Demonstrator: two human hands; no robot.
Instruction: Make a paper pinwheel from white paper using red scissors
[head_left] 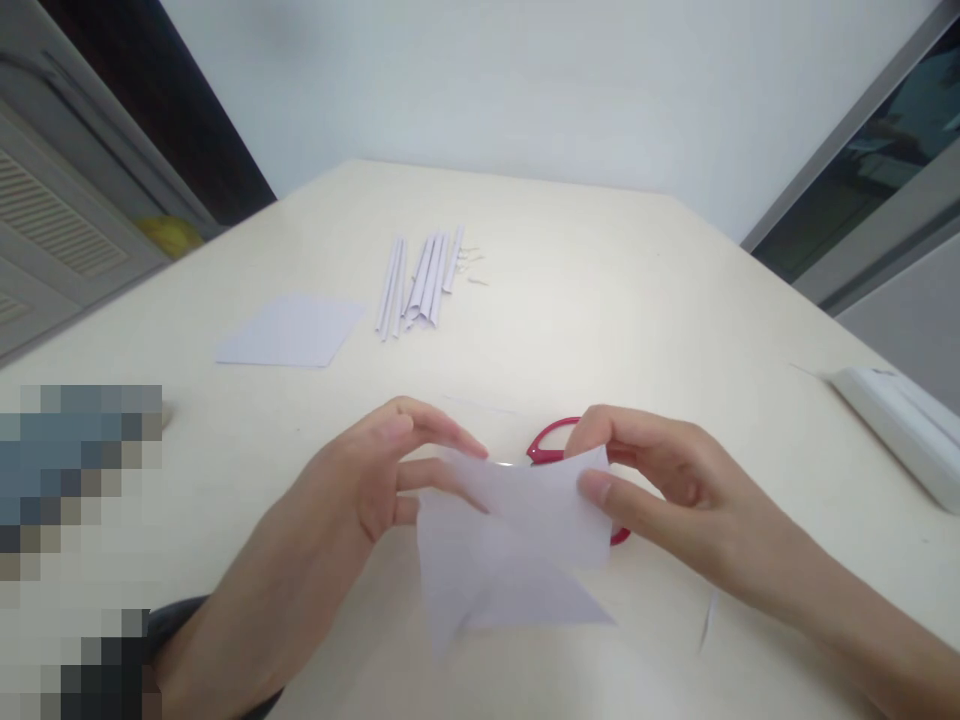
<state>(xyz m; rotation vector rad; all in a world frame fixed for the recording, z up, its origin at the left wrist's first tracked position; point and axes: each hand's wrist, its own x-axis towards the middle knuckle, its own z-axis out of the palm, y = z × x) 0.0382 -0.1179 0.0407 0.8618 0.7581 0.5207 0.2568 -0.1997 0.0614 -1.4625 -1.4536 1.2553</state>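
Observation:
A thin sheet of white paper (525, 560), curved and folded over on itself, is held above the table. My right hand (675, 490) pinches its upper right corner, thumb in front and fingers behind. At the opposite side, my left hand (382, 460) has its fingers apart and stretched against the paper's left part, its thumb off the sheet. Whether those fingers support any of its weight I cannot tell. Red-handled scissors (553, 437) lie behind the paper, mostly covered by it and by my right hand.
Several rolled paper tubes (427, 275) lie farther back, with small paper scraps (472, 262) beside them. Flat white paper (292, 330) rests to their left. A thin paper strip (707, 620) is below my right forearm. A white box-like object (896, 430) stands at the right edge.

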